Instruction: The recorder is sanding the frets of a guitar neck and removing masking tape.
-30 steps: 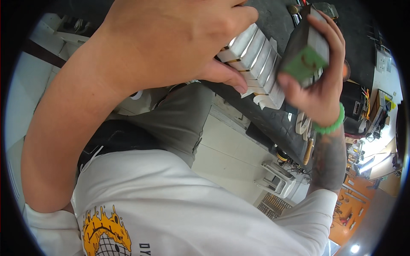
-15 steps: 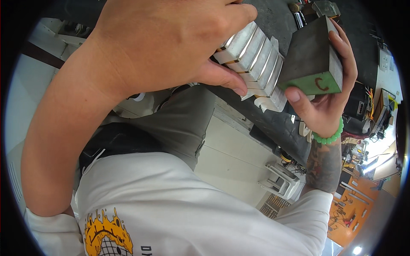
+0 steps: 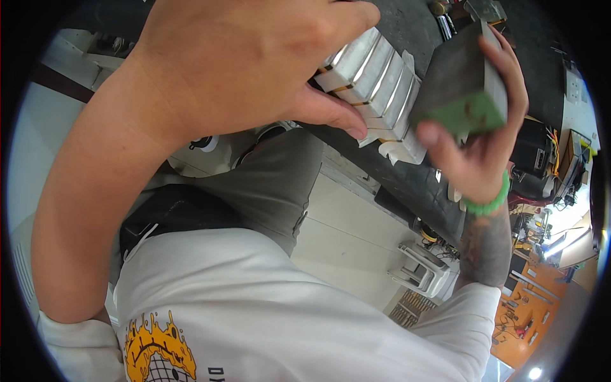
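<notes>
My left hand [image 3: 248, 63] reaches over the left end of a row of silvery rectangular blocks [image 3: 375, 79]. Its thumb presses along their near side, and the other fingertips are out of sight beyond. Thin dark and gold strips show between the blocks, and torn white film sticks out at the near right edge. Close against the row's right end, my right hand [image 3: 484, 153] grips a dark grey rectangular block [image 3: 449, 73] with a green end face bearing a reddish mark. Its thumb lies at the green end and its fingers wrap the right side. Both block and hand are motion-blurred.
The blocks are on a black worktop [image 3: 407, 28]. Metal cylinders [image 3: 445, 27] lie at its far side, and wires and equipment [image 3: 547, 153] crowd the right. A white step stool [image 3: 423, 270] stands on the floor below; an orange tool board [image 3: 525, 318] hangs lower right.
My right hand has shifted slightly left and up with the grey block, nearer the row's end. My left hand stays almost where it was.
</notes>
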Tool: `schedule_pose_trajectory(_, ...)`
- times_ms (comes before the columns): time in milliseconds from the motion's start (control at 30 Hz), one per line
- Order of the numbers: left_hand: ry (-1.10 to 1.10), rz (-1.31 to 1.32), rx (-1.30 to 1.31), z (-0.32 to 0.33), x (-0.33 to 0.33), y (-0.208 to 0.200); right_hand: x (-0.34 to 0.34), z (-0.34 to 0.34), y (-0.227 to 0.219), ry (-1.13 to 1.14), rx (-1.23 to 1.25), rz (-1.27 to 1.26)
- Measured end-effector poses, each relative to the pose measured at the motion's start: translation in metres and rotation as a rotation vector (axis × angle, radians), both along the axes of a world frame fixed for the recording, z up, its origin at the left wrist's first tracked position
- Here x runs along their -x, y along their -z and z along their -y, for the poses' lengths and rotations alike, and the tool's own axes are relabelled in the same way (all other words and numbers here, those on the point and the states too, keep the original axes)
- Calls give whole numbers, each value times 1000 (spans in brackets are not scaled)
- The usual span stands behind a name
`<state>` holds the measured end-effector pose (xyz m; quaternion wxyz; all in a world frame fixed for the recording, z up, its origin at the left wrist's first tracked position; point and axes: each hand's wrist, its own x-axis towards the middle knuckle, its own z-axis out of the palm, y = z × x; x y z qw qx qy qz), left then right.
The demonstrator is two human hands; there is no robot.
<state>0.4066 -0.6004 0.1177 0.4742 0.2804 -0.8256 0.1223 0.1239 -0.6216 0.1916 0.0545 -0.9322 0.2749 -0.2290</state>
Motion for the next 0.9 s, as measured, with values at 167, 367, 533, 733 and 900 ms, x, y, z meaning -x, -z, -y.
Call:
schedule_pose_trajectory(167, -2, 22, 2, 0, -1, -3, 5, 2, 0, -105, -27, 33)
schedule_pose_trajectory(367, -6, 21, 8, 0, 2, -2, -1, -8, 18, -291, 45, 185)
schedule_pose_trajectory(533, -20, 23, 32, 3, 3, 5, 8, -15, 20, 211, -142, 193)
schedule_pose_trajectory(733, -29, 62, 8, -4, 1, 0, 12, -13, 15, 46, -4, 38)
schedule_pose_trajectory(900, -50, 101, -8, -3, -2, 8, 3, -16, 26, -172, 194, -13)
